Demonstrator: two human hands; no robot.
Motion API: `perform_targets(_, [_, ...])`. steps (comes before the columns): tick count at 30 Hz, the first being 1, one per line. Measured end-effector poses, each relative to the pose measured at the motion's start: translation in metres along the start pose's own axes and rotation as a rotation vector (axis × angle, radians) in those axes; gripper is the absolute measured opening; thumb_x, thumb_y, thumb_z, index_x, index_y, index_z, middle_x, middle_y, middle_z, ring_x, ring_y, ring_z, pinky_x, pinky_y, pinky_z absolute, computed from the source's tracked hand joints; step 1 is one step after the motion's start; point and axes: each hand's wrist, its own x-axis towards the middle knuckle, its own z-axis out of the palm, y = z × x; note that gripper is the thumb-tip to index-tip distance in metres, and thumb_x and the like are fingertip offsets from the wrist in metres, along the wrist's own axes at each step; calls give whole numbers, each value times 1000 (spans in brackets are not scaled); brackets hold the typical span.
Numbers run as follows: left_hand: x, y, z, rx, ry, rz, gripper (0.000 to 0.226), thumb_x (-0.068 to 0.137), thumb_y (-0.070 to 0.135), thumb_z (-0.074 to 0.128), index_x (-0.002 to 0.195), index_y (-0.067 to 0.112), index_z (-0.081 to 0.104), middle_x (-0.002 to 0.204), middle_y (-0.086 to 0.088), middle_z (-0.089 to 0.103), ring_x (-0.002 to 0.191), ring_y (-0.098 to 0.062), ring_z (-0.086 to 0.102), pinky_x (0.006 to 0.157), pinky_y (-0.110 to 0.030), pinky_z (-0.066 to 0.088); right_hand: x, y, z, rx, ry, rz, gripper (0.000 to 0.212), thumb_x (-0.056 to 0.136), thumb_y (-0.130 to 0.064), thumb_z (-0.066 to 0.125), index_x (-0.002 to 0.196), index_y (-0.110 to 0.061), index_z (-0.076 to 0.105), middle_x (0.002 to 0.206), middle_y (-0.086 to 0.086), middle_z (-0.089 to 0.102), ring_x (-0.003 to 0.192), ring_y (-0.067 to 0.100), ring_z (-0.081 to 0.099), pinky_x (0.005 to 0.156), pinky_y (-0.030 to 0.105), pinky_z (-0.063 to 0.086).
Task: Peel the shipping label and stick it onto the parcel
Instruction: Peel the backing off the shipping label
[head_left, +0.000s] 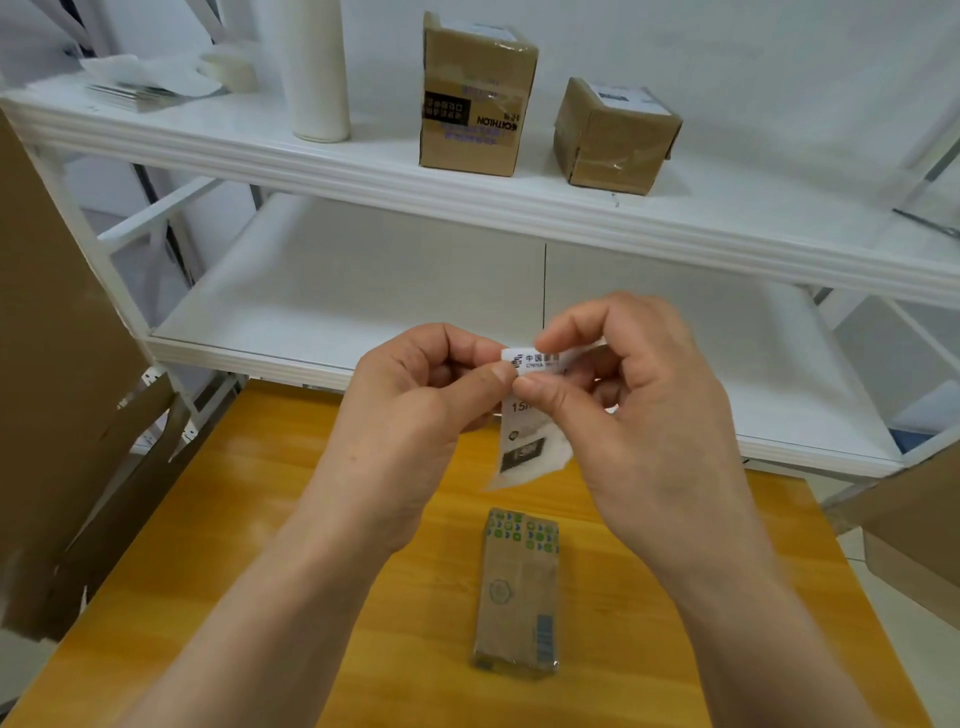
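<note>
Shipping label (530, 410): white, printed, hanging in the air above the near table, its lower end blurred. The left hand (415, 405) is pinching its upper left corner between thumb and forefinger, the other fingers curled in. The right hand (628, 395) is pinching the top edge just beside it, thumb over the label's face.

Parcel (519, 592): small, flat, brown, taped, lying on the yellow wooden table (311, 545) below the hands, apart from the label.

White shelf (363, 156), far side: bearing a tall cardboard box (475, 98), a smaller cardboard box (615, 135) to its right, and a white roll (317, 67) to the left.
</note>
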Motion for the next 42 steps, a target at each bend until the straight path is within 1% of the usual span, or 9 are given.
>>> perform_targets(5, [-2,4,3,-21,-22,6,5,78,12,73,80,12,69,76,-10,70,73,-23,70,67,-28,57,0,-4,-4,39,29,12,26,86,-21,76,94,-39,58,108,-15,48,90,2,64,66,8,49])
perform_targets(9, [-3,7,6,-51,-47,23,4,83,7,70,81,10,70,74,-9,71,73,-24,71,69,-29,58,0,-4,-5,-18,14,-14,15,88,-22,73,86,-32,62,96,-13,58,88,4,61,67,10,48])
perform_targets(11, [-3,8,5,-97,-91,2,9,82,14,65,81,10,73,78,-11,74,75,-25,72,72,-33,59,0,-2,-6,17,-6,-6,14,89,-20,72,86,-31,64,92,-12,63,87,6,63,69,16,50])
perform_targets(13, [-3,10,2,-159,-128,-51,17,83,19,59,82,9,73,83,-13,75,78,-27,73,75,-36,60,1,0,-8,105,-22,28,15,88,-17,72,85,-30,65,91,-9,68,87,9,66,73,30,56])
perform_targets(16, [-3,11,0,-190,-149,-112,13,82,20,65,83,9,72,86,-14,73,84,-31,69,79,-38,58,2,1,-10,172,-46,41,17,86,-14,74,83,-29,66,91,-5,70,88,14,68,77,39,57])
perform_targets(22, [-5,13,2,-194,-156,-111,22,74,26,69,85,7,69,84,-12,74,75,-24,71,69,-29,59,1,0,-12,179,-72,38,17,86,-13,74,83,-29,67,89,-5,70,86,13,68,75,38,58])
perform_targets(30, [-7,9,1,-177,-161,-96,11,78,26,70,77,15,71,82,-8,74,79,-24,72,76,-36,56,0,0,-13,182,-69,47,18,86,-13,74,84,-29,67,89,-5,70,85,12,68,73,34,58])
perform_targets(39, [-10,11,9,-86,-153,8,11,80,19,68,74,11,67,69,0,68,69,-13,68,63,-22,54,-3,-1,-15,152,-94,43,17,87,-13,73,84,-29,66,88,-5,69,85,12,68,73,33,58])
perform_targets(42, [-10,7,12,38,-93,93,14,83,22,61,76,12,68,72,-3,65,73,-19,64,70,-31,55,-3,0,-15,185,-99,77,13,86,-18,75,83,-29,68,85,-6,71,83,11,69,75,36,58])
